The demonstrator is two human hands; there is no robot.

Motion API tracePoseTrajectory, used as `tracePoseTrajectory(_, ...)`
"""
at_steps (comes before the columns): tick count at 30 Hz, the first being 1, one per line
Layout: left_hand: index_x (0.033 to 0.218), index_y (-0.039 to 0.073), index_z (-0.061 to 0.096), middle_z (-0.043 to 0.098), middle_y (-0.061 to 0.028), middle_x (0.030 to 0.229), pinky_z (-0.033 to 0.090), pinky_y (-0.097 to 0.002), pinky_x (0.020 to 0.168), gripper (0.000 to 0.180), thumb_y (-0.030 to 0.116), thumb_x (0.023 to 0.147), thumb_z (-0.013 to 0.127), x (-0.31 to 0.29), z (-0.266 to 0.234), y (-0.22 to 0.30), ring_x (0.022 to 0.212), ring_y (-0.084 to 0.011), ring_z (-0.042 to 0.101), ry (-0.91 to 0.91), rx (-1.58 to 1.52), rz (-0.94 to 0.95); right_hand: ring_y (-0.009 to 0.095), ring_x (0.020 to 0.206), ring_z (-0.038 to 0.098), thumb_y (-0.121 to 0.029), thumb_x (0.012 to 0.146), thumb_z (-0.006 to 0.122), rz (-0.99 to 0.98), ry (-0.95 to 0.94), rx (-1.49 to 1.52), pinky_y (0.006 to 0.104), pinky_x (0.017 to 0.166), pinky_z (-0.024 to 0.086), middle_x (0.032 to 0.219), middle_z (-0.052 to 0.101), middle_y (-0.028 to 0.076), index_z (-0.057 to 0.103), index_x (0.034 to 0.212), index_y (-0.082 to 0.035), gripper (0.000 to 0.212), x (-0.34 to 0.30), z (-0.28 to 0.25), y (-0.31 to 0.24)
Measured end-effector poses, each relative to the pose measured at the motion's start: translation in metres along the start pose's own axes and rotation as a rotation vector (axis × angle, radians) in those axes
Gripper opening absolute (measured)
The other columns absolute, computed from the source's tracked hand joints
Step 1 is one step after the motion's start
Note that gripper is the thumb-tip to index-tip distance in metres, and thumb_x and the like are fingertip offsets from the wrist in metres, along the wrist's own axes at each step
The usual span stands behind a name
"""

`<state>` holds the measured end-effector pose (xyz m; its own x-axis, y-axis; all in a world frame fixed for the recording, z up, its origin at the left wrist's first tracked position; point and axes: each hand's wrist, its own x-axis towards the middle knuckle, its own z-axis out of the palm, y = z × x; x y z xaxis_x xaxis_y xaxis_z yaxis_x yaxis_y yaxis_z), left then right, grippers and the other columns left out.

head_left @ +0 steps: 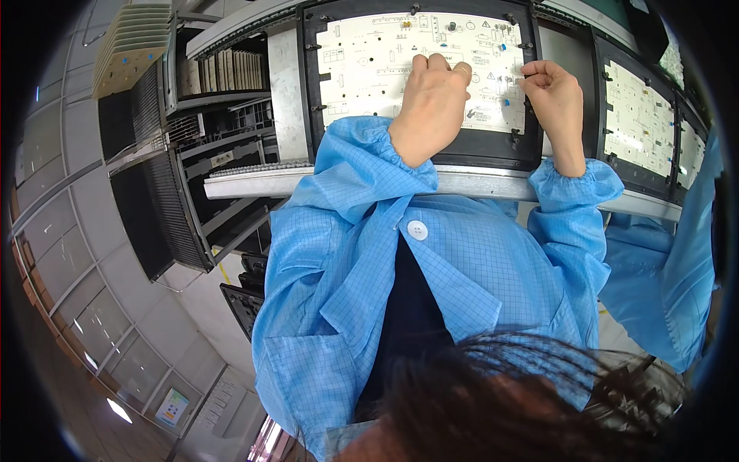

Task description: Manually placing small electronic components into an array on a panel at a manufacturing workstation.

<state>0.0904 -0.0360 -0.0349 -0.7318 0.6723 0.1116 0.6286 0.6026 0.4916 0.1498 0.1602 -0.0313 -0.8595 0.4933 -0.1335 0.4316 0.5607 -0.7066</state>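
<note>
A white circuit board (354, 92) with small blue and dark parts sits in a black frame (312, 77) in front of me. Over its middle is my left hand (433, 108), back upward, its fingers curled down and the tips hidden; a ring shows on one finger. At the board's right edge, my right hand (557, 98) has thumb and forefinger pinched together. Whatever lies between those fingertips is too small to make out. Small blue parts (506, 102) stand on the board between the two hands.
Metal rails (254, 185) run along the frame's near side. To the right, another framed board (639, 123) stands beside a blue sleeve (677, 262) of another person. At left are a rack of upright boards (231, 71), a stack of boards (132, 50) and black ribbed racks (162, 208).
</note>
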Motion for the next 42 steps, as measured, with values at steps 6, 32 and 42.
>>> tracePoseTrajectory(6, 0.092, 0.008, 0.068, 0.060, -0.0155, 0.089, 0.042, -0.0398, 0.086, 0.013, 0.007, 0.079, 0.068, -0.002, -0.005, -0.005, 0.092, -0.0332, 0.051, -0.044, -0.018, 0.043, 0.018, 0.061, 0.062, -0.006, 0.078, 0.067, -0.128, 0.119, -0.245, 0.0302, 0.060, 0.050, 0.070, 0.067, 0.005, 0.070, 0.094, -0.004, 0.017, -0.004, 0.015, -0.004)
tracePoseTrajectory(32, 0.095, -0.003, 0.065, 0.059, -0.0189, 0.092, 0.045, -0.0396, 0.086, 0.024, -0.008, 0.072, 0.058, -0.011, 0.005, 0.002, 0.094, -0.0350, 0.050, -0.044, -0.094, 0.102, 0.039, 0.115, 0.047, -0.008, 0.083, 0.065, -0.551, 0.057, -0.207, 0.0442, 0.098, 0.037, 0.127, 0.045, 0.020, 0.043, 0.133, -0.013, 0.055, 0.121, -0.057, -0.015)
tracePoseTrajectory(42, 0.091, 0.002, 0.066, 0.062, -0.0197, 0.099, 0.045, -0.0452, 0.085, 0.014, 0.002, 0.081, 0.057, 0.066, -0.045, 0.016, 0.101, -0.0370, 0.054, -0.036, -0.400, 0.111, 0.032, 0.090, 0.055, -0.009, 0.082, 0.069, -0.483, 0.262, -0.349, 0.0405, 0.081, 0.041, 0.093, 0.061, 0.012, 0.062, 0.101, -0.005, 0.021, -0.009, -0.036, 0.030)
